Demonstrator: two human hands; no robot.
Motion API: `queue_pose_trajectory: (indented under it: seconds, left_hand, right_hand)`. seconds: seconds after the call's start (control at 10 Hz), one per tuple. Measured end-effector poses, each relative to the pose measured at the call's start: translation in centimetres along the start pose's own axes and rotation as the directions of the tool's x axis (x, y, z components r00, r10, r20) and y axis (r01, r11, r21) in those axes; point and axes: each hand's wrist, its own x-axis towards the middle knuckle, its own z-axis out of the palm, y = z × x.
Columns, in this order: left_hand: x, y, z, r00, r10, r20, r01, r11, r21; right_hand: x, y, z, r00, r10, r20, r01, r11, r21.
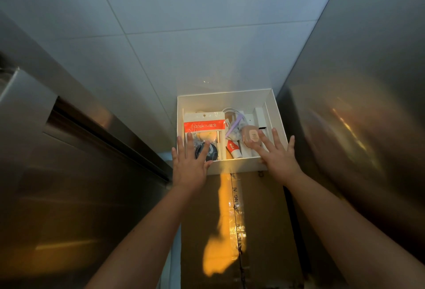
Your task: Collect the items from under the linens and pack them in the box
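A white open box rests on a brown carton against the tiled wall. Inside lie a clear pouch with an orange band, a dark round item, a pink case, a red-and-white tube, a white cable and a white block. My left hand hovers flat over the box's near left corner, fingers spread. My right hand is spread over the near right corner, fingertips beside the pink case. Neither hand holds anything.
The taped brown carton under the box stands in a narrow gap. A steel cabinet closes the left side and a steel panel the right. Grey wall tiles rise behind.
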Motion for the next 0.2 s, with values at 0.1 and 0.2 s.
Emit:
queue_pose_trajectory:
  seconds: [0.1,0.2]
  left_hand:
    - [-0.48,0.27,-0.62,0.999,-0.033,0.041,0.033,0.999,0.003]
    - [-1.15,0.6,-1.04,0.999,-0.028,0.04,0.029,0.999,-0.021]
  right_hand:
    - [-0.56,-0.65,-0.57,0.998,0.064,0.023,-0.064,0.998,-0.022]
    - [-1.16,-1.56,-0.97,0.992,0.125,0.029,-0.126,0.992,0.019]
